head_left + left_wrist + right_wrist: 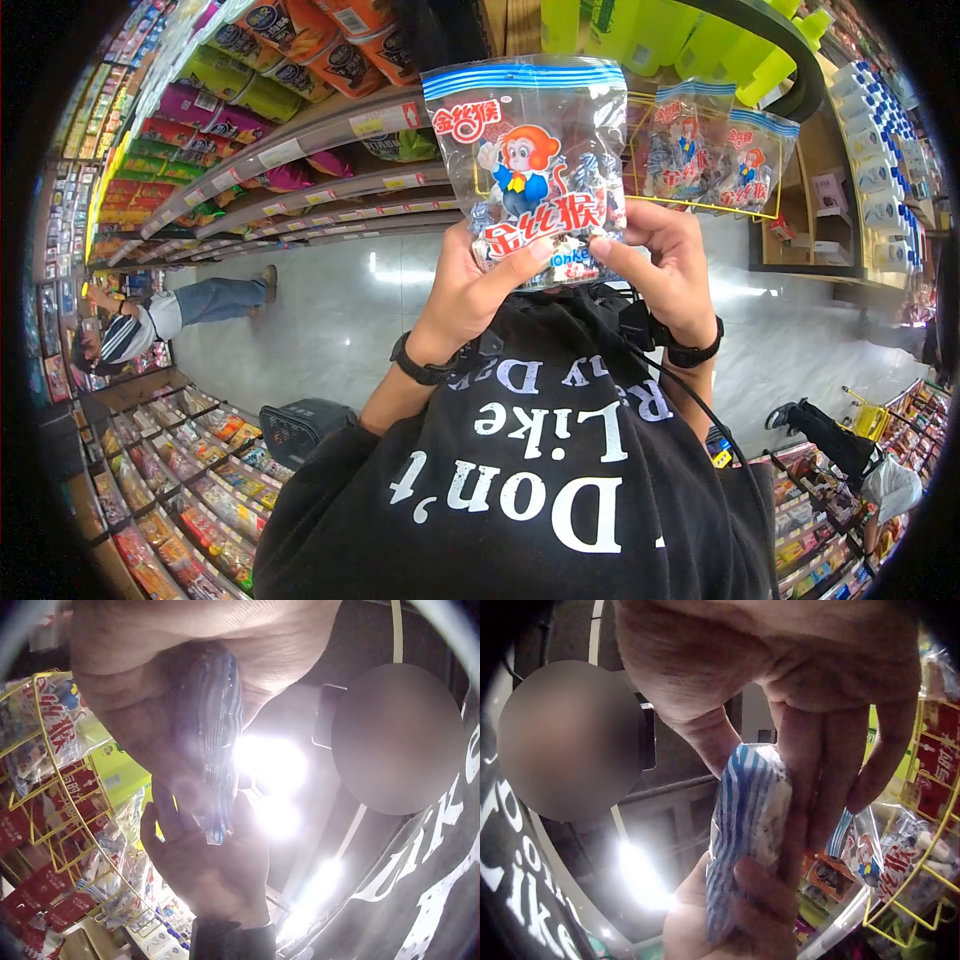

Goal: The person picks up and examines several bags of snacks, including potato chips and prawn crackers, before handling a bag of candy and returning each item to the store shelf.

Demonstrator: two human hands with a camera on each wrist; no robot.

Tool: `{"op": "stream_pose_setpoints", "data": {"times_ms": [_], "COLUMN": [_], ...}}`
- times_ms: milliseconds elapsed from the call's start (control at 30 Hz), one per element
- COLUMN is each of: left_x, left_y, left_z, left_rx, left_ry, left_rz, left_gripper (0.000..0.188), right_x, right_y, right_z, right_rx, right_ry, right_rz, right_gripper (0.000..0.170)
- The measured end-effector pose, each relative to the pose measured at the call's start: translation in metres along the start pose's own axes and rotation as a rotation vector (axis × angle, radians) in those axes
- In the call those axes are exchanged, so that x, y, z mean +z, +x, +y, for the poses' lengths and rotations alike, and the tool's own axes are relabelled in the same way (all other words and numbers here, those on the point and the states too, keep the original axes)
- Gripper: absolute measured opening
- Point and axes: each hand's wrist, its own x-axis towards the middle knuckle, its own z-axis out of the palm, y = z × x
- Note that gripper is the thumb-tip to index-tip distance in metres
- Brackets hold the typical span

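Beyond the clear printed bag (pixel 540 165), to its right, a yellow wire rack (pixel 778 216) holds similar bags (pixel 690 145); snack shelves (pixel 285 153) stand leftward. Your left hand (pixel 470 290) and right hand (pixel 668 268) pinch its lower part, thumbs in front, opened only by its thickness.

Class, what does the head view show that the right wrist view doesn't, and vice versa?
Only the head view: the cartoon figure on the held bag, the dark basket and a person in jeans. Only the right wrist view: the dark ceiling with a bright light. Both: the held bag, the left hand and right hand gripping it, the yellow wire rack with similar bags, and the wearer's black shirt.
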Motion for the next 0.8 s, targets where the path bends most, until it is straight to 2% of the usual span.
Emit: {"op": "stream_pose_setpoints", "data": {"times_ms": [600, 800], "left_x": [0.0008, -0.0033], "left_y": [0.0005, 0.0054], "left_z": [-0.0058, -0.0035], "left_rx": [-0.008, 0.016], "left_ry": [-0.033, 0.071], "left_rz": [-0.016, -0.013], "left_gripper": [0.033, 0.034], "right_x": [-0.0034, -0.007], "right_y": [-0.0034, 0.0013], "right_z": [0.0007, 0.007], "right_rx": [0.025, -0.021], "right_ry": [-0.011, -0.048], "right_rz": [-0.005, 0.002], "right_gripper": [0.03, 0.032]}}
